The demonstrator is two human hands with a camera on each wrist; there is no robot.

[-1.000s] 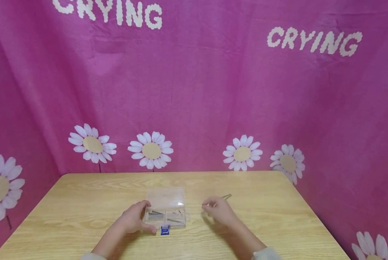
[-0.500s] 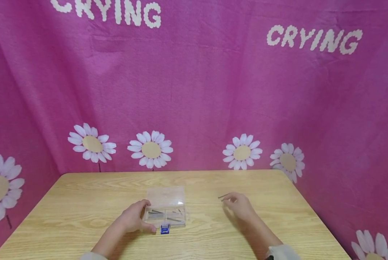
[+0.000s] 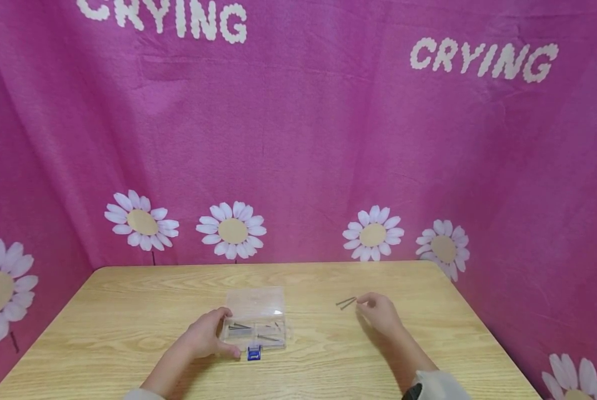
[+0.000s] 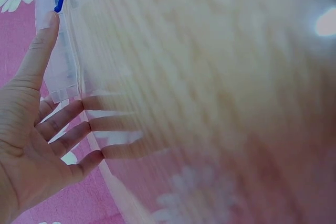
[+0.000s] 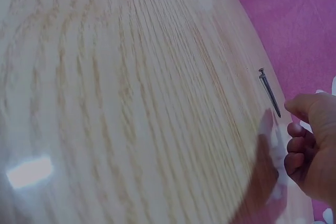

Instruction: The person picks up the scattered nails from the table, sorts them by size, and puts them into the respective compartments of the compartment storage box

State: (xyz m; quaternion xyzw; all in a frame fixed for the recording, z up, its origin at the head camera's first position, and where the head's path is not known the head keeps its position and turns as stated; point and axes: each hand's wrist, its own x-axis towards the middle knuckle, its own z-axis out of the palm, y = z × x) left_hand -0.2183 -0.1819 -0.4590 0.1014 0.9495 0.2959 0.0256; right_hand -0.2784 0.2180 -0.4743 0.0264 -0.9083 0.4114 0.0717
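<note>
A clear plastic compartment box (image 3: pixel 270 345) sits on the table, its lid (image 3: pixel 255 303) laid open toward the back and a blue latch (image 3: pixel 254 353) at its front. Nails (image 3: pixel 239 326) lie in its compartments. My left hand (image 3: pixel 205 336) holds the box at its left side, thumb by the latch and fingers along the side and back corner. To the right, two loose nails (image 3: pixel 345 303) rest on the wood. My right hand (image 3: pixel 382 315) is just right of their pointed ends, fingers bent and nothing visible in them. In the right wrist view, a fingertip (image 5: pixel 291 106) is close to a nail tip.
The wooden table (image 3: pixel 153 300) has rounded back corners. Behind it and at both sides hangs a pink curtain (image 3: pixel 298 139) with daisies and lettering. A dark band (image 3: pixel 412 391) shows at the right sleeve cuff.
My right hand has moved right, from between the box and the loose nails to past the nails' right ends. Both loose nails are now uncovered. The left hand and box have stayed put.
</note>
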